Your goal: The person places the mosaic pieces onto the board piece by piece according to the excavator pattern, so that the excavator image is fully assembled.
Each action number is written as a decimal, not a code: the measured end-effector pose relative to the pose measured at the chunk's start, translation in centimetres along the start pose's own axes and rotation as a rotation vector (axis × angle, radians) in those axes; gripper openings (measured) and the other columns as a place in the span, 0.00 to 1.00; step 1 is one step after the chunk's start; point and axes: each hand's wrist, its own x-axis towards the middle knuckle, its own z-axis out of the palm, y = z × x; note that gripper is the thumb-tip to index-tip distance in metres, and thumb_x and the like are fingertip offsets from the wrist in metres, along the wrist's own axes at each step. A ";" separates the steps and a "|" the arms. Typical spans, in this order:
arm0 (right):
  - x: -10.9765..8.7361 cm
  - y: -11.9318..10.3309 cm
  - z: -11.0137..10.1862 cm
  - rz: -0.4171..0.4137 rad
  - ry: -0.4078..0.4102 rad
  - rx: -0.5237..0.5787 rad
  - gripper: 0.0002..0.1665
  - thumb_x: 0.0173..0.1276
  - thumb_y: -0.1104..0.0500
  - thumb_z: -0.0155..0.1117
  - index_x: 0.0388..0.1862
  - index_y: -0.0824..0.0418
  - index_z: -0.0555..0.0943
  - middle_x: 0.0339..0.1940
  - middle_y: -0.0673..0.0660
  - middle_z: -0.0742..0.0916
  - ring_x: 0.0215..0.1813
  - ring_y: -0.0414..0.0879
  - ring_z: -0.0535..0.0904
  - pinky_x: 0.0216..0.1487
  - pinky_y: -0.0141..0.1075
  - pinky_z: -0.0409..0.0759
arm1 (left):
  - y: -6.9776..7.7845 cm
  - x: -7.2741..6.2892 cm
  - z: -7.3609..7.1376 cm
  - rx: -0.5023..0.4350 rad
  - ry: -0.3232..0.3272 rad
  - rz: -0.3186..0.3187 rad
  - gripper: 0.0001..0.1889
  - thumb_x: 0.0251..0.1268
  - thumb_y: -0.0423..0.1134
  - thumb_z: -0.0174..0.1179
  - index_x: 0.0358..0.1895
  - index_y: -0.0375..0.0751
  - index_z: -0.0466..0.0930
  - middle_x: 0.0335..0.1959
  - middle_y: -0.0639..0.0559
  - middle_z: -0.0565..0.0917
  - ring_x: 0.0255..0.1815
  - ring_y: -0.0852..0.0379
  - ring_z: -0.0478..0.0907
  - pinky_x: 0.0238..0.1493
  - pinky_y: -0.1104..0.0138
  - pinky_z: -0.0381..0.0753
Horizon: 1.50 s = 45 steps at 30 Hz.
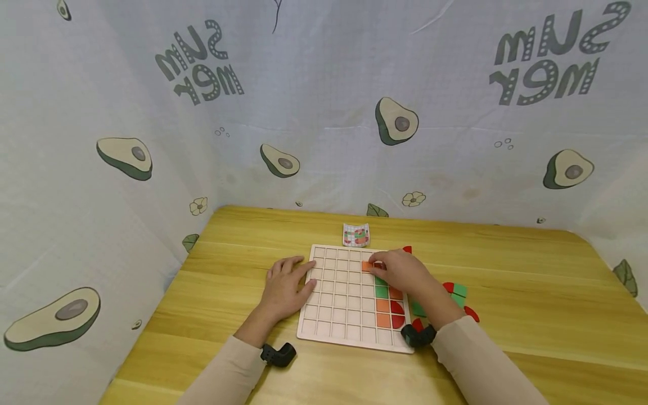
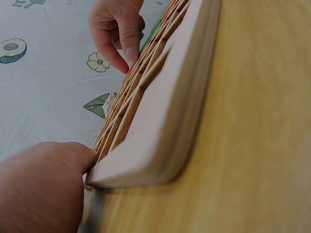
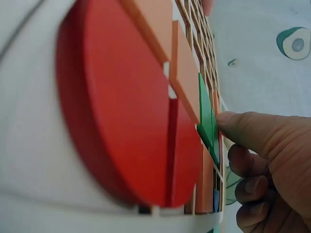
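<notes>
A pale wooden grid board lies on the table, with orange, green and red tiles in cells along its right side. My left hand rests at the board's left edge, fingers spread, thumb and index finger touching the rim. Over the upper right cells, my right hand has its thumb and index fingertips at an orange square tile, seemingly pinching it; its other fingers are curled. The right wrist view shows the thumb beside a green tile; red rounded tiles are nearer the camera.
A small printed pattern card stands behind the board. Loose green tiles and red quarter-round tiles lie to its right, partly hidden by the right forearm. A patterned curtain hangs behind the wooden table.
</notes>
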 end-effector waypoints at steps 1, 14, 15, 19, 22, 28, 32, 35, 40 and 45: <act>-0.1 0.2 -0.1 0.004 -0.009 0.015 0.16 0.73 0.52 0.67 0.55 0.57 0.86 0.43 0.54 0.90 0.37 0.45 0.79 0.48 0.45 0.82 | 0.0 0.0 0.0 0.000 0.000 0.000 0.24 0.76 0.52 0.54 0.72 0.56 0.75 0.74 0.44 0.71 0.76 0.35 0.61 0.71 0.38 0.59; 0.0 6.2 -1.8 0.191 0.052 0.073 0.21 0.76 0.50 0.63 0.60 0.60 0.81 0.36 0.57 0.84 0.37 0.50 0.76 0.43 0.43 0.79 | -0.1 0.1 0.0 0.004 -0.006 -0.006 0.25 0.76 0.53 0.54 0.72 0.56 0.74 0.75 0.44 0.70 0.76 0.35 0.60 0.72 0.38 0.59; 0.1 6.8 -1.8 0.205 0.058 0.077 0.21 0.76 0.50 0.62 0.60 0.60 0.81 0.37 0.57 0.84 0.38 0.51 0.76 0.44 0.44 0.80 | -0.1 0.1 0.1 0.004 -0.006 -0.006 0.25 0.76 0.53 0.54 0.72 0.56 0.75 0.75 0.44 0.71 0.76 0.35 0.60 0.72 0.38 0.59; 0.4 8.3 -1.7 0.214 0.071 0.090 0.19 0.78 0.48 0.60 0.56 0.60 0.81 0.39 0.60 0.85 0.40 0.53 0.77 0.47 0.49 0.79 | -0.1 0.0 0.1 0.005 -0.007 -0.004 0.25 0.76 0.53 0.54 0.72 0.57 0.75 0.74 0.45 0.71 0.75 0.35 0.61 0.72 0.38 0.59; 0.4 8.8 -1.5 0.226 0.075 0.122 0.19 0.79 0.47 0.58 0.55 0.60 0.81 0.39 0.60 0.85 0.40 0.53 0.77 0.47 0.48 0.78 | -0.2 -0.1 0.1 0.004 -0.007 -0.002 0.25 0.76 0.54 0.54 0.72 0.57 0.74 0.75 0.45 0.71 0.75 0.36 0.61 0.71 0.38 0.59; 0.1 9.5 -1.7 0.263 0.103 0.158 0.16 0.79 0.50 0.57 0.52 0.60 0.80 0.34 0.58 0.82 0.37 0.52 0.74 0.40 0.41 0.72 | 0.0 0.0 0.1 -0.001 0.003 0.006 0.25 0.76 0.53 0.54 0.72 0.56 0.75 0.74 0.44 0.71 0.75 0.35 0.61 0.71 0.38 0.59; -0.3 10.0 -1.9 0.253 0.110 0.155 0.14 0.79 0.51 0.58 0.52 0.59 0.81 0.35 0.58 0.83 0.37 0.52 0.75 0.40 0.40 0.72 | 0.0 0.1 0.1 0.003 0.001 0.005 0.25 0.76 0.53 0.54 0.72 0.57 0.74 0.74 0.44 0.71 0.75 0.36 0.61 0.72 0.38 0.59; -0.6 10.3 -2.1 0.245 0.095 0.173 0.17 0.77 0.50 0.61 0.55 0.60 0.80 0.37 0.58 0.83 0.39 0.52 0.75 0.41 0.40 0.73 | 0.0 0.2 0.2 0.003 0.004 0.006 0.25 0.76 0.53 0.55 0.72 0.57 0.75 0.74 0.44 0.71 0.75 0.36 0.61 0.71 0.38 0.60; -0.9 10.5 -2.3 0.242 0.065 0.181 0.23 0.75 0.49 0.63 0.61 0.62 0.78 0.38 0.58 0.82 0.39 0.50 0.75 0.42 0.40 0.74 | -0.1 0.1 0.1 0.006 0.002 0.006 0.25 0.76 0.53 0.55 0.72 0.57 0.75 0.74 0.45 0.71 0.75 0.36 0.61 0.70 0.38 0.60; -0.7 10.5 -2.2 0.220 0.073 0.143 0.22 0.75 0.50 0.64 0.58 0.63 0.78 0.35 0.57 0.81 0.36 0.49 0.74 0.40 0.40 0.72 | -0.1 0.0 0.1 -0.009 0.004 0.002 0.25 0.76 0.53 0.55 0.72 0.56 0.75 0.74 0.44 0.71 0.76 0.35 0.61 0.71 0.38 0.59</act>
